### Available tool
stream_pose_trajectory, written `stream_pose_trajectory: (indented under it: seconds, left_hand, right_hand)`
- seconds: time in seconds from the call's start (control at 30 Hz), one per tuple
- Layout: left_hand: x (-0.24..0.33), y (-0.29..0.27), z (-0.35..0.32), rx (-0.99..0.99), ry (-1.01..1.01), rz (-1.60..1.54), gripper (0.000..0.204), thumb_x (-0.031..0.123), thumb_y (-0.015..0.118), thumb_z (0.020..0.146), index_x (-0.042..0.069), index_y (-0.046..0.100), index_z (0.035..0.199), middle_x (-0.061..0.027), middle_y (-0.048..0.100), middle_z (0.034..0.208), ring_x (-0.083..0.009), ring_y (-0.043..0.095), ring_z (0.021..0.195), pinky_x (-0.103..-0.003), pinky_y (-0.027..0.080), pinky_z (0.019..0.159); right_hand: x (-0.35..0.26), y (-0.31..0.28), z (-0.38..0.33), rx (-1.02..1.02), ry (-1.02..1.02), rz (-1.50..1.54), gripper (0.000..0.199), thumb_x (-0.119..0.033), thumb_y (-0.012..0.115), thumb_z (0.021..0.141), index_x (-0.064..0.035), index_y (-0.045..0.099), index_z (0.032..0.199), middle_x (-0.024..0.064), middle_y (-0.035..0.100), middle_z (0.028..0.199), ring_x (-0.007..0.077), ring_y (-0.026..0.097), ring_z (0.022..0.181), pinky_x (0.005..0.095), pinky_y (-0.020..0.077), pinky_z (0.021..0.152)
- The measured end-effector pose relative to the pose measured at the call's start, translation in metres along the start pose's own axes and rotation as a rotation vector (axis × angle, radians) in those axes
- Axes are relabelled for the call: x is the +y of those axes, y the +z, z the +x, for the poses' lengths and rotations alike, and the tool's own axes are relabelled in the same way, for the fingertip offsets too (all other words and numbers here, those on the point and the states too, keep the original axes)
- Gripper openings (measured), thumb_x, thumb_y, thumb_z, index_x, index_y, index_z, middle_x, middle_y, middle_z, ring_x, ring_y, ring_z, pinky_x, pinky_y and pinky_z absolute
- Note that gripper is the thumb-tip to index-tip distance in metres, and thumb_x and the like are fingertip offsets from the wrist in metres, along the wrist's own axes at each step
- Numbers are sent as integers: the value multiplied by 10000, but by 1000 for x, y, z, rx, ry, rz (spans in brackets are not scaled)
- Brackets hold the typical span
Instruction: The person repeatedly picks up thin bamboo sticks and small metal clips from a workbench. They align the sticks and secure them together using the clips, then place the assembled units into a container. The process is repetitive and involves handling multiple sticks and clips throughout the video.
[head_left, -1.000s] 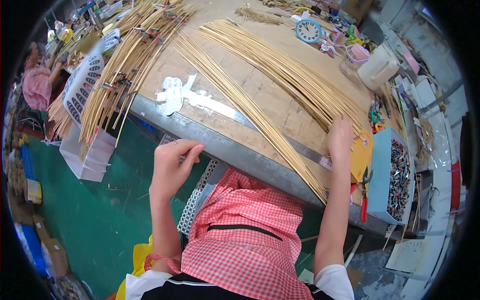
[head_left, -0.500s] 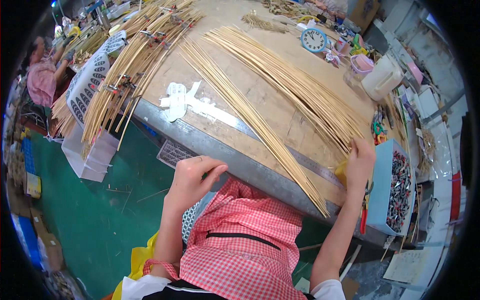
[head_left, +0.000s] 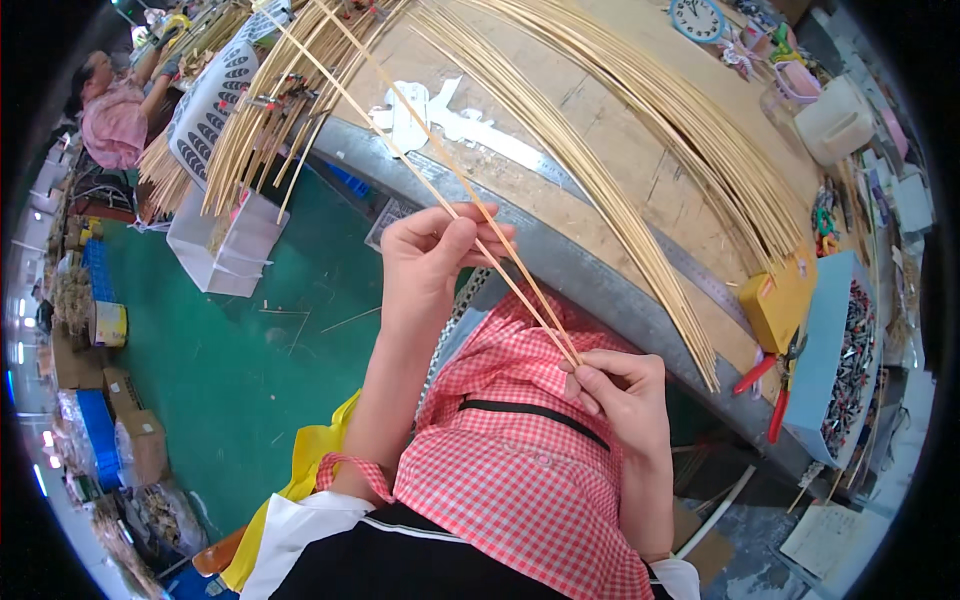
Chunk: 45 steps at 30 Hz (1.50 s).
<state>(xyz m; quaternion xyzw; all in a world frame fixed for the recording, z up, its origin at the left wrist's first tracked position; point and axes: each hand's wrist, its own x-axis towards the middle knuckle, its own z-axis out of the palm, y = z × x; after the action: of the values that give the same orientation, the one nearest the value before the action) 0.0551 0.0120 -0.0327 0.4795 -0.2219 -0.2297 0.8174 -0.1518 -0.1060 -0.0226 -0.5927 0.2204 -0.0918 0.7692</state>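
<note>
Between the two hands, over the lap, run two thin bamboo strips [head_left: 470, 215], side by side and slanting from upper left to lower right. The left hand [head_left: 432, 262] has its fingers closed on the strips partway along, thumb against fingertips. The right hand [head_left: 622, 392] pinches their lower ends just above a red checked apron [head_left: 520, 470]. The upper ends of the strips reach out over the desk [head_left: 640, 160] and past its near metal edge.

On the desk lies a wide fan of many more bamboo strips [head_left: 640, 110], their ends spreading toward the right. A yellow box [head_left: 778, 305] sits by those ends, with red-handled pliers [head_left: 770, 385] just beside it and a blue tray [head_left: 835, 370] of small dark parts to the right. A white jug [head_left: 835, 122] and a small clock [head_left: 697, 17] stand farther back. A white basket [head_left: 222, 235] stands on the green floor [head_left: 240, 350] to the left, and another person [head_left: 115, 115] works beyond it.
</note>
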Motion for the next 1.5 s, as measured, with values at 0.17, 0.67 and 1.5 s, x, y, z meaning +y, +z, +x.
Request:
stream_pose_trajectory:
  seconds: [0.17, 0.67, 1.5]
  left_hand:
    - [-4, -6, 3, 6, -85, -23, 214, 114, 600, 906, -84, 635, 980, -169, 687, 868, -241, 701, 774, -283, 585, 615]
    - [-11, -9, 5, -35, -61, -61, 335, 197, 596, 913, -89, 600, 1087, -217, 681, 927, -286, 698, 815, -293, 597, 637]
    - [-11, -11, 0, -103, -32, -98, 239, 125, 591, 914, -98, 625, 994, -231, 680, 861, -304, 700, 769, -306, 597, 601]
  right_hand:
    - [9, 3, -2, 71, 9, -42, 140, 17, 540, 900, 79, 664, 919, 53, 640, 734, 47, 489, 535, 185, 368, 469]
    - [8, 3, -5, 341, -656, -998, 408, 132, 584, 656, 23, 650, 1044, 145, 550, 858, 262, 560, 757, 331, 472, 630]
    - [0, -38, 6, 346, -518, -1009, 171, 43, 592, 769, 11, 606, 937, 157, 568, 895, 342, 583, 847, 410, 476, 735]
